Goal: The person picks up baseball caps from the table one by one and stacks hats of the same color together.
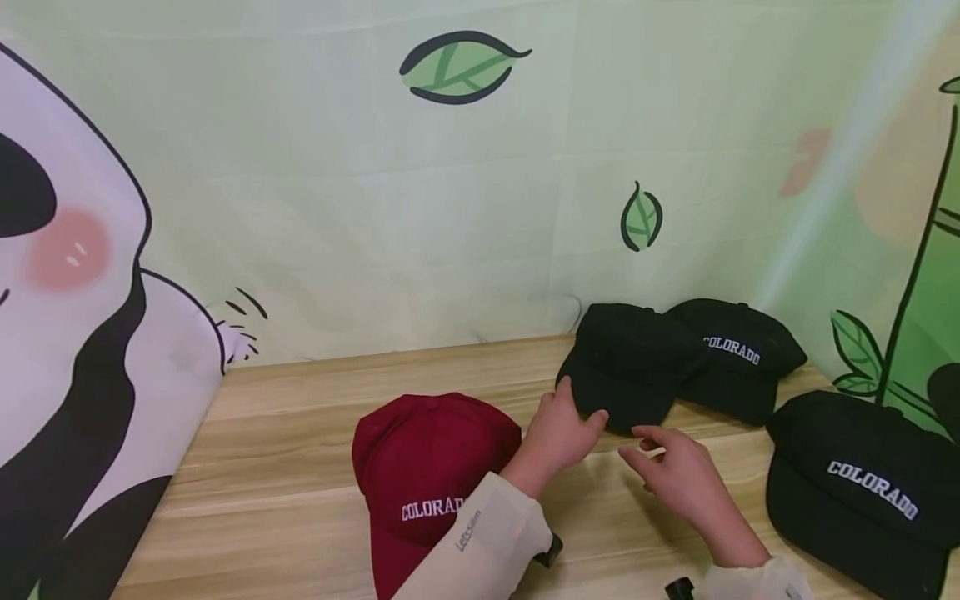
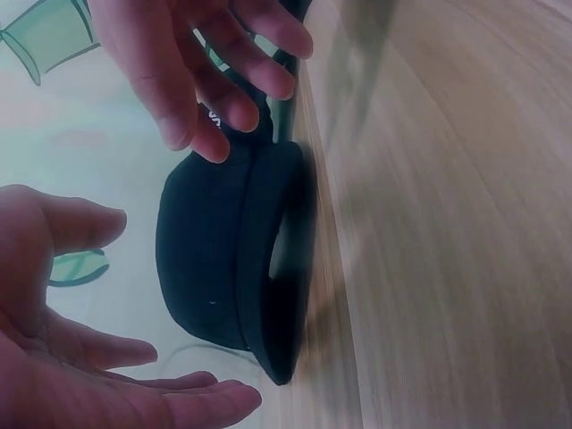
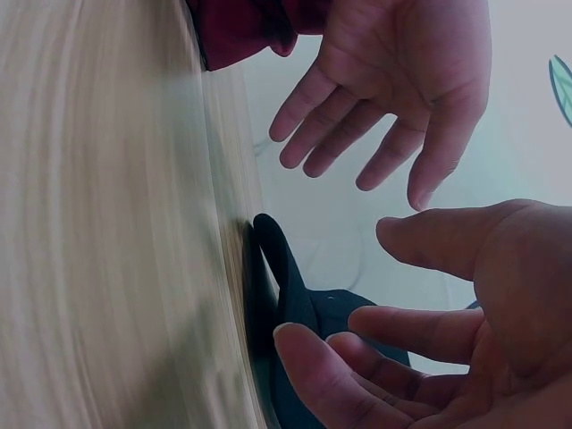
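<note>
In the head view, a plain-fronted black cap (image 1: 626, 358) sits near the back of the table, its brim toward me. My left hand (image 1: 564, 429) is just in front of its brim, fingers spread. The left wrist view shows this hand (image 2: 116, 349) apart from the black cap (image 2: 214, 241). To its right, my right hand (image 1: 678, 471) is loosely bent, with nothing in it. In the right wrist view, part of the black cap (image 3: 290, 384) is hidden behind the right fingers (image 3: 322, 371). A red cap (image 1: 427, 467) lettered COLORADO lies partly under the left sleeve.
A second black cap (image 1: 738, 358) with white lettering touches the plain one at the back right. Another black COLORADO cap (image 1: 862, 492) lies at the right. A pale green printed backdrop (image 1: 337, 208) rises behind the wooden table (image 1: 255, 500).
</note>
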Demonstrator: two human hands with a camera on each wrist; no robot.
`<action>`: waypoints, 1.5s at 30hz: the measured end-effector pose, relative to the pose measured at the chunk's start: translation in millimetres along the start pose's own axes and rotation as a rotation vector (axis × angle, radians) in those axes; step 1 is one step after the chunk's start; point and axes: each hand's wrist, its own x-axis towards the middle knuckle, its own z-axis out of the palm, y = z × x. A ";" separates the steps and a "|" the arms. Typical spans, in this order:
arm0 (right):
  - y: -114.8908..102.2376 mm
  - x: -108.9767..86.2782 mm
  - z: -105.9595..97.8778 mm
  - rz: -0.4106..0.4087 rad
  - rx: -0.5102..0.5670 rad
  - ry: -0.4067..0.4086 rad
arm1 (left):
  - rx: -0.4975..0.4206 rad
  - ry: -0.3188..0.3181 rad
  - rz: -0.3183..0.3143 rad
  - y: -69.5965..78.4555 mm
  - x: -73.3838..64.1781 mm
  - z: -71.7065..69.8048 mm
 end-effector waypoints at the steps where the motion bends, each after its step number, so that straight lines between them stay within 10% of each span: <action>1: 0.5 0.2 -0.2 0.003 0.004 -0.001 | 0.000 -0.001 -0.002 -0.1 0.7 0.6; 45: 24.5 20.4 -10.5 0.063 -0.098 0.016 | -0.093 -0.009 -0.130 -3.7 33.5 19.3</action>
